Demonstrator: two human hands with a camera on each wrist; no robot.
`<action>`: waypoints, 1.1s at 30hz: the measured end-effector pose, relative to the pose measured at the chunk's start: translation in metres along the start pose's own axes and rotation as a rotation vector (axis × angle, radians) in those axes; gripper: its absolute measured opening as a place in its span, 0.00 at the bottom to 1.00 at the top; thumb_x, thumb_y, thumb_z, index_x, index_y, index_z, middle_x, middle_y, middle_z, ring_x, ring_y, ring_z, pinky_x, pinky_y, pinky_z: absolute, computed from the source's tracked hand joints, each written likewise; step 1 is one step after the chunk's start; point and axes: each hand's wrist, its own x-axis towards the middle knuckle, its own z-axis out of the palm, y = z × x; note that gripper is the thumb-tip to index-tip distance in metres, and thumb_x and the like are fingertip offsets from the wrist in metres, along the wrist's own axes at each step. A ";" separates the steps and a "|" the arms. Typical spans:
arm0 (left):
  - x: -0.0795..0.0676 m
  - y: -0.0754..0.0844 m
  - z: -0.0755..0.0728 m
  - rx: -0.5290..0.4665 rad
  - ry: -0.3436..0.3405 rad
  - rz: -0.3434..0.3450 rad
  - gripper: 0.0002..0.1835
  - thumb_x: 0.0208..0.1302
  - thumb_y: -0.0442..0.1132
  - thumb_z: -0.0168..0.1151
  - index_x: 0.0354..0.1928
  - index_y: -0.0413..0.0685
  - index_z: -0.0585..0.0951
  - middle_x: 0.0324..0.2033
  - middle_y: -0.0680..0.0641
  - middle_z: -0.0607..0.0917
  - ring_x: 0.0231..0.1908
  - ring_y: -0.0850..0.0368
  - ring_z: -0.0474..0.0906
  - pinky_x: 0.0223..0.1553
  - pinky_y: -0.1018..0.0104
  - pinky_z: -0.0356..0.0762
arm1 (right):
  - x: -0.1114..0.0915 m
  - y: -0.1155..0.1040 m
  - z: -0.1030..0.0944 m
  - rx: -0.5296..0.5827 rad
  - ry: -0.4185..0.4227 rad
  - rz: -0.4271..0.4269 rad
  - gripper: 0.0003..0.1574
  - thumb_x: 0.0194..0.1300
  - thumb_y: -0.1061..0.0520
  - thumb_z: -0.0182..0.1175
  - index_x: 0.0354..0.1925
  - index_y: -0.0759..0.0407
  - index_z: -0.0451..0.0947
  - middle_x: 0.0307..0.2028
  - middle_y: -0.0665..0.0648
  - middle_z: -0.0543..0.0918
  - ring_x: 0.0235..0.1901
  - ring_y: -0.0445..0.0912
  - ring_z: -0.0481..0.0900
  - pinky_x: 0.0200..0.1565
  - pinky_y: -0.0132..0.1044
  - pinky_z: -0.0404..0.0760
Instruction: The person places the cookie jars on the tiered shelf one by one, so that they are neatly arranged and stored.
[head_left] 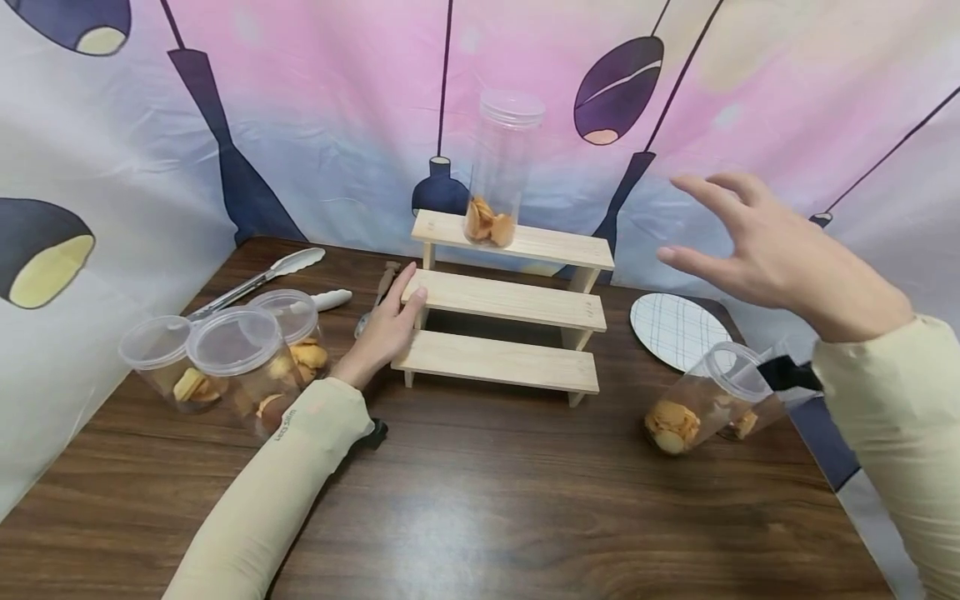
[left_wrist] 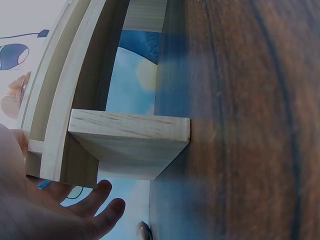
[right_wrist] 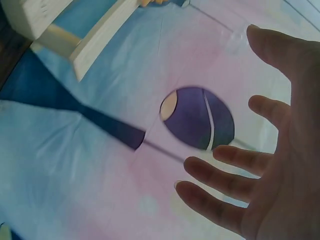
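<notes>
A three-tier wooden display stand (head_left: 502,300) stands mid-table. My left hand (head_left: 386,329) grips its left side at the middle tier, thumb over the shelf end; in the left wrist view the fingers (left_wrist: 95,200) curl past the board's edge. On the top tier is a tall clear lidded jar (head_left: 501,158) with orange-brown cookies (head_left: 489,225) at its bottom. My right hand (head_left: 780,242) is raised in the air right of the stand, fingers spread and holding nothing. The right wrist view shows the same hand (right_wrist: 270,165) against the backdrop.
Several lidded jars (head_left: 234,342) of cookies stand at the left, near metal tongs (head_left: 255,283) with white tips. On the right are a white checked oval plate (head_left: 675,329) and tilted-looking cookie jars (head_left: 701,396), partly behind the right sleeve. A patterned cloth (head_left: 337,125) hangs behind the table.
</notes>
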 end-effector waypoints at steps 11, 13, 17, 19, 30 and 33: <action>0.001 0.001 -0.003 0.003 -0.004 0.010 0.34 0.72 0.71 0.34 0.77 0.82 0.43 0.79 0.53 0.46 0.75 0.37 0.49 0.69 0.34 0.52 | -0.069 0.041 0.029 -0.034 0.014 0.117 0.53 0.66 0.34 0.62 0.79 0.35 0.47 0.73 0.72 0.55 0.58 0.76 0.67 0.41 0.74 0.68; 0.001 0.002 -0.003 0.007 -0.006 0.008 0.34 0.72 0.71 0.34 0.77 0.83 0.43 0.79 0.53 0.46 0.75 0.37 0.49 0.69 0.34 0.52 | -0.079 0.044 0.036 -0.037 0.016 0.122 0.54 0.65 0.34 0.64 0.79 0.36 0.47 0.72 0.73 0.55 0.57 0.76 0.67 0.39 0.74 0.69; 0.000 0.002 -0.003 0.011 -0.011 -0.002 0.34 0.72 0.71 0.34 0.77 0.84 0.42 0.79 0.53 0.46 0.74 0.35 0.50 0.69 0.33 0.52 | -0.093 0.049 0.048 -0.043 0.015 0.122 0.57 0.62 0.34 0.66 0.80 0.39 0.48 0.70 0.74 0.57 0.54 0.75 0.71 0.37 0.72 0.71; 0.000 0.001 -0.002 0.010 -0.009 -0.004 0.34 0.72 0.71 0.34 0.77 0.84 0.42 0.79 0.52 0.46 0.74 0.35 0.50 0.69 0.33 0.52 | -0.097 0.051 0.055 -0.051 0.011 0.121 0.58 0.62 0.34 0.66 0.80 0.41 0.49 0.69 0.74 0.58 0.53 0.74 0.73 0.36 0.70 0.73; -0.002 0.001 0.000 0.015 -0.005 -0.007 0.35 0.73 0.71 0.34 0.78 0.80 0.43 0.79 0.52 0.46 0.75 0.36 0.49 0.69 0.33 0.51 | -0.111 0.062 0.084 -0.022 0.050 0.096 0.56 0.60 0.35 0.68 0.78 0.43 0.53 0.66 0.73 0.64 0.51 0.75 0.73 0.37 0.70 0.74; -0.002 0.001 0.000 0.012 -0.002 -0.007 0.36 0.73 0.70 0.34 0.79 0.76 0.43 0.79 0.52 0.46 0.75 0.36 0.49 0.69 0.33 0.51 | -0.113 0.063 0.091 0.002 0.062 0.086 0.56 0.60 0.36 0.69 0.78 0.44 0.55 0.66 0.72 0.65 0.53 0.75 0.72 0.40 0.72 0.71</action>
